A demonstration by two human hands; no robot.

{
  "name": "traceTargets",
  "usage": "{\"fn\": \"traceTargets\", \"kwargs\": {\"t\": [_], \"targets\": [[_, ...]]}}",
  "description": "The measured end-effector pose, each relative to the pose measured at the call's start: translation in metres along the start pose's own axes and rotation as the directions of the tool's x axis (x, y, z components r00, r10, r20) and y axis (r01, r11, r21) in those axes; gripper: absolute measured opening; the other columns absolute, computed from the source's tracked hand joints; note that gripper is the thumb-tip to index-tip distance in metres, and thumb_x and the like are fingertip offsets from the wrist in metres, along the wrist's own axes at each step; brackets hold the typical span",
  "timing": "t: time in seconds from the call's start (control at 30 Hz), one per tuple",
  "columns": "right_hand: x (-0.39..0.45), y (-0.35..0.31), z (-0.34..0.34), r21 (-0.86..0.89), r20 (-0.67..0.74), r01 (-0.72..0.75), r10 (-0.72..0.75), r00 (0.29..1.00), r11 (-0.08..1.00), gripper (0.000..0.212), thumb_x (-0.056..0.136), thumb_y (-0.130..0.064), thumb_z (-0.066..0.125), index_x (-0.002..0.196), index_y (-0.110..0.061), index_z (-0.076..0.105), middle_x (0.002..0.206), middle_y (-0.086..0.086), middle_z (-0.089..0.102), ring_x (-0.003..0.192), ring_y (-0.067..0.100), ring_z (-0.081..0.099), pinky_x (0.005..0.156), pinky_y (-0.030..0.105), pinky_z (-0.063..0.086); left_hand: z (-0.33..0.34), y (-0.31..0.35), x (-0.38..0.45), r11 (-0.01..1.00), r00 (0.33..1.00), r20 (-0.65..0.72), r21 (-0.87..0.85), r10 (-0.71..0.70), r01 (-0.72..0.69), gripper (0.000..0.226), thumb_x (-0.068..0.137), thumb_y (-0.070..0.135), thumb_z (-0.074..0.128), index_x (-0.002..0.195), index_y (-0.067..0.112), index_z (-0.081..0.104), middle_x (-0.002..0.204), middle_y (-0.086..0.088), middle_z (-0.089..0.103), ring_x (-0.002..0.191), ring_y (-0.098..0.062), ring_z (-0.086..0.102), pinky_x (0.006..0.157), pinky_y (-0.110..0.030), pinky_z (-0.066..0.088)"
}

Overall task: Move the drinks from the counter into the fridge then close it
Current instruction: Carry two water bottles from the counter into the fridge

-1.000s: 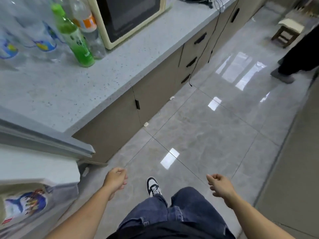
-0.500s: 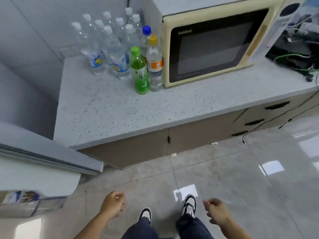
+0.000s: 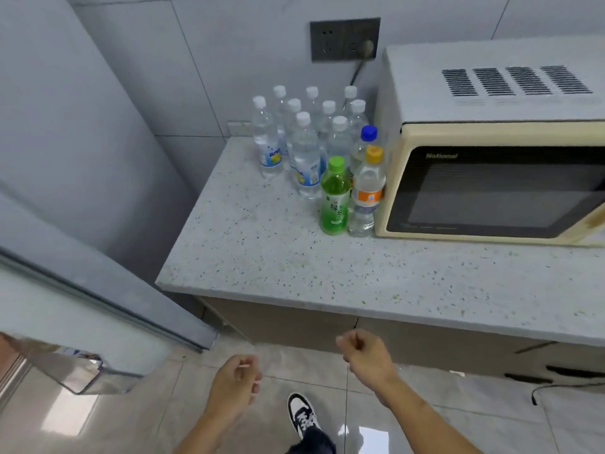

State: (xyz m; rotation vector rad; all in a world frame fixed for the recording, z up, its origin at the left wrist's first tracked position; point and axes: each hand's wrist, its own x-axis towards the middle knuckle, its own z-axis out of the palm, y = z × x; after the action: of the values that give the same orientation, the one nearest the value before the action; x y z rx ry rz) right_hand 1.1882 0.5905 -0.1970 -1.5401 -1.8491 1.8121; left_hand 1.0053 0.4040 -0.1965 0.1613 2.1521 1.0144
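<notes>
Several drinks stand at the back of the speckled counter (image 3: 294, 263), left of the microwave. In front are a green tea bottle (image 3: 334, 197) and a clear bottle with an orange cap (image 3: 366, 191). Behind them stand a blue-capped bottle (image 3: 367, 139) and several white-capped water bottles (image 3: 306, 155). The fridge door (image 3: 82, 309) hangs open at the left, with a door shelf (image 3: 78, 371) at its lower edge. My left hand (image 3: 234, 385) and my right hand (image 3: 366, 355) hang below the counter edge, fingers loosely curled, holding nothing.
A cream microwave (image 3: 497, 178) fills the right of the counter, plugged into a wall socket (image 3: 343, 39). Cabinet drawers (image 3: 458, 352) sit under the counter. A black cable (image 3: 563, 386) trails by the drawers. My shoe (image 3: 302, 412) is on the glossy tiled floor.
My view has swung left and up from the floor to the counter, and I have come closer to the bottles. Both hands have risen toward the counter edge, still holding nothing.
</notes>
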Motion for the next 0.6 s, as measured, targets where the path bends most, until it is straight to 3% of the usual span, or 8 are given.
{"fn": "traceTargets", "kwargs": {"t": [0.1,0.27,0.37,0.5,0.6], "targets": [[0.018,-0.061,-0.002,-0.057,0.004,0.197,-0.197,0.980,0.979,0.011,0.091,-0.033,0.067,0.085,-0.024,0.065,0.073,-0.011,0.061,0.061,-0.004,0.054,0.059,0.009,0.043,0.003,0.060,0.016,0.980,0.983,-0.001,-0.080,0.184,-0.183,0.006,0.097,0.027,0.059,0.099,0.029,0.065,0.080,0.004,0.074,0.067,-0.008,0.070,0.058,-0.021,0.055],[0.046,-0.167,-0.023,-0.168,-0.025,0.454,-0.465,0.885,0.875,0.005,0.090,-0.030,0.068,0.091,-0.025,0.067,0.067,-0.012,0.059,0.062,-0.002,0.054,0.059,0.011,0.044,0.010,0.189,0.056,0.899,0.909,-0.096,-0.140,0.405,-0.415,0.011,0.095,0.030,0.059,0.102,0.038,0.061,0.092,0.009,0.068,0.075,-0.005,0.069,0.062,-0.021,0.057],[0.058,-0.240,-0.041,-0.231,-0.061,0.575,-0.602,0.796,0.785,0.006,0.090,-0.027,0.070,0.093,-0.023,0.067,0.072,-0.010,0.063,0.063,-0.001,0.056,0.060,0.012,0.046,0.015,0.263,0.079,0.859,0.873,-0.143,-0.160,0.466,-0.485,0.016,0.093,0.033,0.059,0.108,0.039,0.059,0.106,0.011,0.063,0.088,-0.010,0.066,0.067,-0.028,0.058],[0.083,-0.316,-0.069,-0.368,-0.126,0.637,-0.715,0.688,0.678,0.007,0.089,-0.027,0.068,0.094,-0.027,0.063,0.083,-0.013,0.065,0.069,0.001,0.060,0.063,0.008,0.045,0.022,0.337,0.112,0.814,0.810,-0.159,-0.056,0.565,-0.579,0.029,0.091,0.036,0.060,0.120,0.035,0.057,0.116,0.013,0.058,0.094,-0.009,0.060,0.075,-0.031,0.052],[0.107,-0.352,-0.092,-0.482,-0.144,0.596,-0.728,0.670,0.643,0.014,0.090,-0.028,0.066,0.103,-0.025,0.064,0.091,-0.012,0.064,0.076,0.004,0.061,0.069,0.015,0.045,0.030,0.377,0.132,0.757,0.744,-0.140,0.097,0.653,-0.646,0.042,0.090,0.034,0.062,0.131,0.028,0.055,0.129,0.003,0.054,0.108,-0.016,0.060,0.089,-0.035,0.051]]}}
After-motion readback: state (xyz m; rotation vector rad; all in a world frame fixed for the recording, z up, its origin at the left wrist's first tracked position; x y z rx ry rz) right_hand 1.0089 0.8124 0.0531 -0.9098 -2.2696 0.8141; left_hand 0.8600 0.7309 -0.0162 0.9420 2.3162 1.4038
